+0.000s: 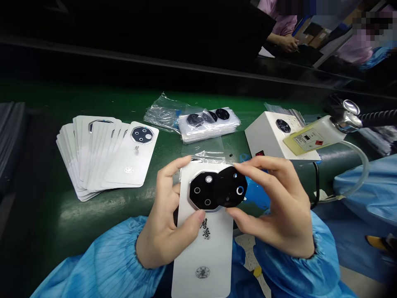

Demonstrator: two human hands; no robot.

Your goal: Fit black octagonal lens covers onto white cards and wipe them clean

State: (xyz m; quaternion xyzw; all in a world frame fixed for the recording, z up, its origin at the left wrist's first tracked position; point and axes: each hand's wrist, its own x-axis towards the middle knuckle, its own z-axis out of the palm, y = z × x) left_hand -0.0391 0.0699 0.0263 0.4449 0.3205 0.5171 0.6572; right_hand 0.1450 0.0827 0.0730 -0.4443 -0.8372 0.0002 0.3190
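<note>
A white phone back cover [214, 248] with black lettering and a round emblem is in my left hand [167, 223], fingers behind its edge and thumb on its face. Its raised camera area has a black octagonal face with ringed holes in a silver rim. Between thumb and fingertips, my right hand [276, 207] pinches a separate black octagonal camera lens plate [231, 192]. That plate overlaps the right part of the cover's camera area; whether the two touch I cannot tell. Behind the cover's top edge, a clear plastic sheet [203, 149] shows partly.
To the left, several white back covers [124, 165] lie fanned out on the green table [40, 165]. Plastic-wrapped lens plates [211, 128] are stacked behind my hands. At right stand a white box [263, 132] and a tilted bottle [313, 134]. Another person's hand [288, 43] shows beyond.
</note>
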